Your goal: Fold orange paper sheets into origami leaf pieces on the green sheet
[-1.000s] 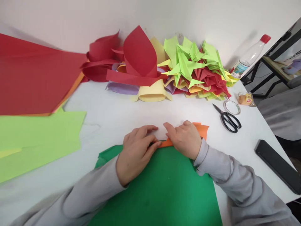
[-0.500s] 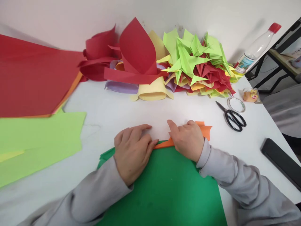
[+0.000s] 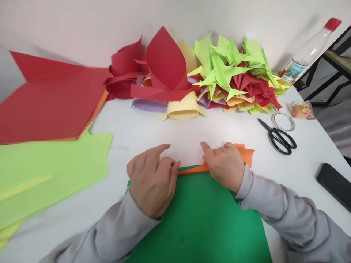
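Note:
A narrow folded orange paper piece (image 3: 193, 169) lies along the far edge of a green paper sheet (image 3: 203, 215). My left hand (image 3: 153, 179) pinches its thin left tip between thumb and fingers. Over its wider part, my right hand (image 3: 223, 164) is closed with the index finger pointing away and the other fingers curled on the paper. Loose orange flaps stick out to the right of that hand. Both palms hide part of the orange paper and what lies beneath it.
Red sheets (image 3: 55, 106) and light green sheets (image 3: 63, 160) lie at left. Rolled red paper shapes (image 3: 167, 62) and folded light green stars (image 3: 222, 69) are piled along the wall. Scissors (image 3: 279, 137), a tape roll (image 3: 283, 121), a bottle (image 3: 307, 54) and a black case (image 3: 336, 186) are at right.
The view has shifted slightly, so most things appear further right. My left hand has slid a little left along the orange paper; my right hand keeps its hold.

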A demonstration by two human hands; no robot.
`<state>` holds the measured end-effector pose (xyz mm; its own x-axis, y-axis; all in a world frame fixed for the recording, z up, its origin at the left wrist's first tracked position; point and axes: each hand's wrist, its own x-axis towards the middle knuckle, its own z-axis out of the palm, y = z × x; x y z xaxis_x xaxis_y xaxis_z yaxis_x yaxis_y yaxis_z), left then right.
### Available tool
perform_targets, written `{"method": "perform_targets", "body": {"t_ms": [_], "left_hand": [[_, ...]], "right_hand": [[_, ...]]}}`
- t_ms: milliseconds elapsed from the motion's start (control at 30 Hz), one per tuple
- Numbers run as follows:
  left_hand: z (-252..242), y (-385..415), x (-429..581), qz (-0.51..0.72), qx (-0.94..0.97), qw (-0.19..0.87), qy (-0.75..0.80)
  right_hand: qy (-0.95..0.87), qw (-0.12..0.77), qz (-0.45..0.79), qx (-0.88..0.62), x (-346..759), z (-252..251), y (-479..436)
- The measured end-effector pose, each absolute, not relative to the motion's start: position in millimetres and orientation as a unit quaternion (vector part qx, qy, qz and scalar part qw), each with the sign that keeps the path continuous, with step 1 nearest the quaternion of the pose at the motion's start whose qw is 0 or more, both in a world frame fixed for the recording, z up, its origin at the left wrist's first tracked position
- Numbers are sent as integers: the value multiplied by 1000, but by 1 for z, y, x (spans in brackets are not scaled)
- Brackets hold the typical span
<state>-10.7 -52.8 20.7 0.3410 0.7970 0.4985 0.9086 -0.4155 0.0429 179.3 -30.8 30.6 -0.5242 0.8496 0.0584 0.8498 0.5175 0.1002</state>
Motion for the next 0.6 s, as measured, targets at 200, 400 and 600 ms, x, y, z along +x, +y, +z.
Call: {"method": "perform_targets", "body": {"t_ms": [200,400,600], "left_hand": [[24,-92,14,-213,-902,96,-362],[13,-96,20,-177,-898,102,-389],[8,-94,19,-158,-902,80,-393]], "right_hand": [[-852,-1,-55,-520,177,34,-35],[-854,-7,-46,-519,177,34,-34],[-857,-15,-37,-514,177,36,-33]]}}
